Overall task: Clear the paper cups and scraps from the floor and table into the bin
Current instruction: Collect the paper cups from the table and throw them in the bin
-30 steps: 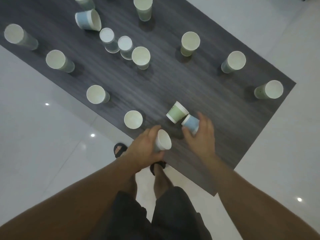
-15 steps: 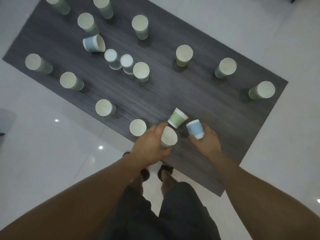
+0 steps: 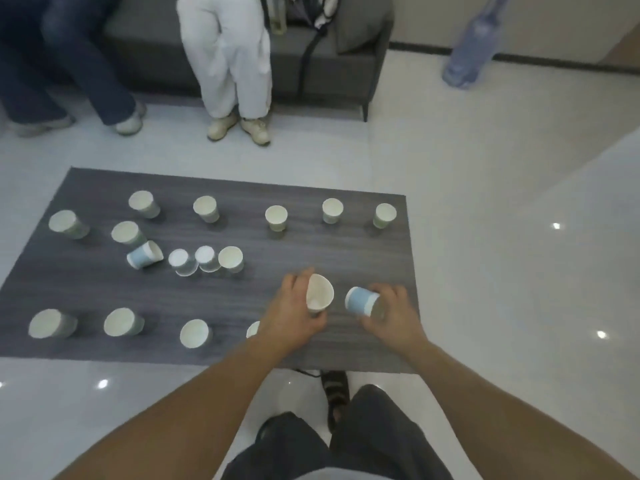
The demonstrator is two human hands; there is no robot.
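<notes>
A low dark wood-grain table [image 3: 311, 247] carries several paper cups, most standing upright. My left hand [image 3: 294, 311] grips a white paper cup [image 3: 318, 294] tilted with its mouth toward me, above the table's near right part. My right hand [image 3: 393, 313] holds a blue paper cup [image 3: 362, 300] on its side, close to the white one. Another blue cup [image 3: 143, 255] lies tipped over at centre left. A cup [image 3: 253, 329] is partly hidden behind my left wrist. No bin is in view.
A grey sofa [image 3: 311, 60] stands behind the table with two seated people, their legs and shoes [image 3: 239, 128] on the floor in front. A large blue water bottle [image 3: 474, 43] stands at the back right. Glossy white floor surrounds the table; my sandalled foot [image 3: 334, 393] is under its near edge.
The camera has tilted up, revealing the sofa and people. Both hands have lifted their cups off the table. The green cup that lay beside them is no longer visible.
</notes>
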